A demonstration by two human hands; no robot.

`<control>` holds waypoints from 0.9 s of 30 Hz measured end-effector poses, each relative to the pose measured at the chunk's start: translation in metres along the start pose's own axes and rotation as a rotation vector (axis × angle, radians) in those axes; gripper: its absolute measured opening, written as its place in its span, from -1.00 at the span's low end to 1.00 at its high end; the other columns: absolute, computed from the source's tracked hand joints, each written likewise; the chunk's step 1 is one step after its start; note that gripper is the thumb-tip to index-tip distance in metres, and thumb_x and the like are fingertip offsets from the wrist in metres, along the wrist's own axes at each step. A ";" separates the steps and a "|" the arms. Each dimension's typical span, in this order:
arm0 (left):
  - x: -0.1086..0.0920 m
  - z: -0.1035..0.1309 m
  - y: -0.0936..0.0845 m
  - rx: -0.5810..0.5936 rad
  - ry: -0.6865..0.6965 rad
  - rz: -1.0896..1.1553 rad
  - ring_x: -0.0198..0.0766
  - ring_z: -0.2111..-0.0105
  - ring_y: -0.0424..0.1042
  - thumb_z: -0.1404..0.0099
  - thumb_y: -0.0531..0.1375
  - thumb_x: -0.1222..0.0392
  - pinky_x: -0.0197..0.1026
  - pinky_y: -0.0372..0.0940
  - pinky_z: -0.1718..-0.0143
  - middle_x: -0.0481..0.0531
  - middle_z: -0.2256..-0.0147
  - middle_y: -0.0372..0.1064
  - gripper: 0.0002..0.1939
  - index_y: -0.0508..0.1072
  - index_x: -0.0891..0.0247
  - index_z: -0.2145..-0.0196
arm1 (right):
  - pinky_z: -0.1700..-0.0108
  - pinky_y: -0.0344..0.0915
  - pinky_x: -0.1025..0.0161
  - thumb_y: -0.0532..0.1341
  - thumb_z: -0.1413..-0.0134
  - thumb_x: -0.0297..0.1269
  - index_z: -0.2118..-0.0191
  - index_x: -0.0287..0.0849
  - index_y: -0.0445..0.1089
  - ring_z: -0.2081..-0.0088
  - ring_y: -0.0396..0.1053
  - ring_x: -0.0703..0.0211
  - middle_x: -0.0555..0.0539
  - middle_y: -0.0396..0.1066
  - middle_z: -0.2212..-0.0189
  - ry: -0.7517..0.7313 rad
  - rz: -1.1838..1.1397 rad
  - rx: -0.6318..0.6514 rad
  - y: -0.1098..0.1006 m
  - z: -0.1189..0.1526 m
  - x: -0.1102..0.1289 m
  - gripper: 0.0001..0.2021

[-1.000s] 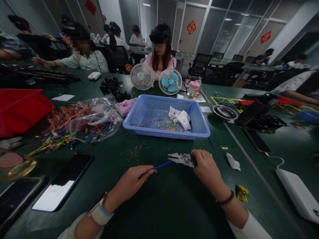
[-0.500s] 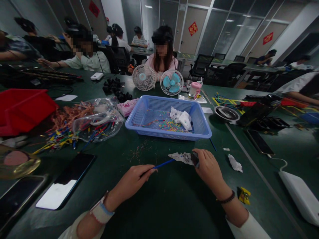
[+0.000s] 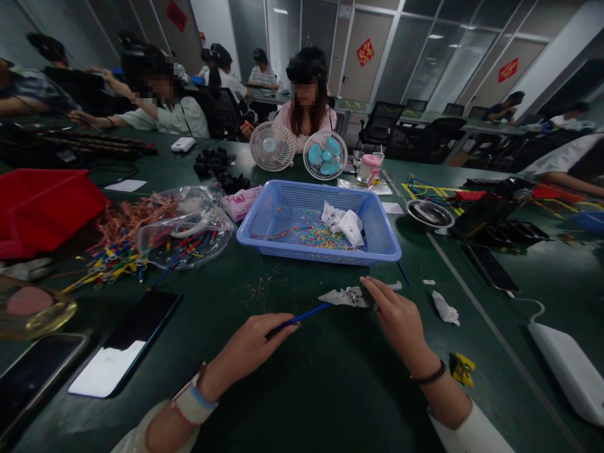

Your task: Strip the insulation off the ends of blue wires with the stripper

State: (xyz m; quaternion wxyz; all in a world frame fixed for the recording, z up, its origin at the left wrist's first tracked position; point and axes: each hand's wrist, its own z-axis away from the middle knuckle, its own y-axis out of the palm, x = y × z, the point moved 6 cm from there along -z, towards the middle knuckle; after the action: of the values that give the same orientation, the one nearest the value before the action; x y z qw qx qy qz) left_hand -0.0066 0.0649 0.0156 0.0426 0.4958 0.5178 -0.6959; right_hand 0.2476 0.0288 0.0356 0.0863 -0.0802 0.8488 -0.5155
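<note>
A blue wire (image 3: 314, 311) is pinched between the thumb and fingers of my left hand (image 3: 258, 340), its free end pointing up and to the right. My right hand (image 3: 394, 311) holds a pair of wire strippers (image 3: 349, 297), with fingers fairly straight over the handles. One light grey handle end shows beyond the fingers. The metal jaws point left, and the wire's end meets them near their lower edge; whether it sits between the blades I cannot tell. Beyond the hands stands a blue plastic basket (image 3: 321, 255) with small coloured bits and crumpled tissue inside.
Thin copper strands (image 3: 262, 286) lie left of the jaws. A plastic bag of wires (image 3: 186, 233), a phone (image 3: 127, 343) and a red bin (image 3: 47, 211) are at left. Crumpled tissue (image 3: 445, 308), a yellow wrapper (image 3: 463, 369) and a power bank (image 3: 566, 371) lie right. Two fans (image 3: 325, 156) stand behind.
My right fingers have straightened and loosened on the wire strippers, so a handle end now shows. My left hand has barely moved and still holds the blue wire.
</note>
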 end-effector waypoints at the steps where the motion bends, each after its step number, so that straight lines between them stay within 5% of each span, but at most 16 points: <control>1: 0.000 0.000 0.000 -0.002 0.001 -0.002 -0.20 0.23 0.50 -0.40 0.04 0.07 -0.21 0.36 0.17 0.03 0.19 0.53 -0.69 0.49 0.22 0.06 | 0.22 0.40 0.25 -0.03 0.05 -0.71 -0.15 -0.19 0.26 0.18 0.47 0.14 -0.09 0.40 -0.06 -0.001 -0.005 0.006 0.000 -0.001 0.000 -0.38; 6: 0.000 0.000 -0.001 -0.021 0.010 -0.016 -0.23 0.29 0.50 -0.41 0.02 0.09 -0.24 0.37 0.20 0.03 0.24 0.54 -0.68 0.50 0.22 0.07 | 0.08 0.41 0.22 -0.04 0.12 -0.71 -0.22 -0.19 0.17 0.01 0.41 0.11 -0.13 0.27 -0.17 0.008 -0.033 0.061 0.005 -0.002 0.000 -0.29; 17: 0.001 0.000 -0.003 -0.056 0.009 -0.022 -0.23 0.34 0.50 -0.40 0.00 0.08 -0.22 0.39 0.24 0.06 0.27 0.54 -0.65 0.50 0.26 0.08 | 0.19 0.46 0.25 -0.01 0.20 -0.68 -0.19 -0.16 0.21 0.10 0.46 0.11 -0.12 0.39 -0.06 0.046 0.008 0.102 0.007 -0.002 -0.003 -0.27; 27: 0.004 0.000 -0.003 -0.062 -0.021 -0.028 -0.20 0.35 0.50 -0.39 0.01 0.06 -0.20 0.39 0.26 0.06 0.31 0.54 -0.65 0.50 0.24 0.09 | 0.17 0.27 0.14 0.05 0.07 -0.66 0.07 -0.19 0.37 0.21 0.34 0.06 -0.12 0.45 0.16 0.015 0.070 0.073 0.000 -0.004 0.000 -0.57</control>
State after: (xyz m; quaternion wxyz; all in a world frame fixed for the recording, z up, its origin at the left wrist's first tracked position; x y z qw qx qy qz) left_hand -0.0105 0.0680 0.0142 0.0535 0.4794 0.5455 -0.6854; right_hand 0.2462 0.0328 0.0372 0.1010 -0.0434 0.8322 -0.5435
